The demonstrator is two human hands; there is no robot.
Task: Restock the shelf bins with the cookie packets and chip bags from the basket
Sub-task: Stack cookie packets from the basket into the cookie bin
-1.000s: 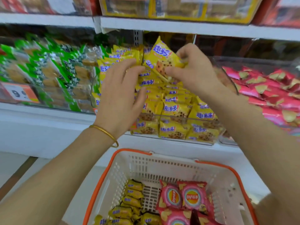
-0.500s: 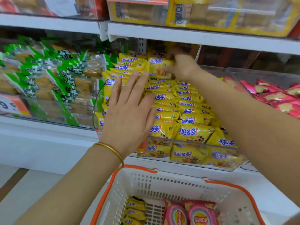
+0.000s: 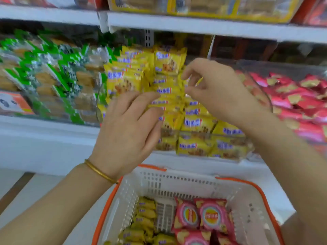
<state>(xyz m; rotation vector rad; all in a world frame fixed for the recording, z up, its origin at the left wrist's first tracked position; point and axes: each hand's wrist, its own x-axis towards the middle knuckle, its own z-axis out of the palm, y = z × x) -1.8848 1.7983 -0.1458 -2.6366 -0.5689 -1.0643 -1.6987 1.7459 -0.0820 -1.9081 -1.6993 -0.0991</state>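
A clear shelf bin is packed with yellow cookie packets. One packet stands upright at the back of the rows. My left hand lies with fingers stretched over the left rows, touching them. My right hand hovers over the middle of the bin, fingers loosely curled, with nothing plainly held. Below, the white basket with an orange rim holds yellow cookie packets on its left and red chip bags on its right.
A bin of red chip bags sits to the right of the yellow one, and green-wrapped packets fill the bin on the left. A white shelf with boxed goods hangs close overhead. The shelf's front ledge runs just behind the basket.
My right hand pushed a yellow packet to the back of the bin, let it go and drew back toward me. My left hand stayed on the left rows.
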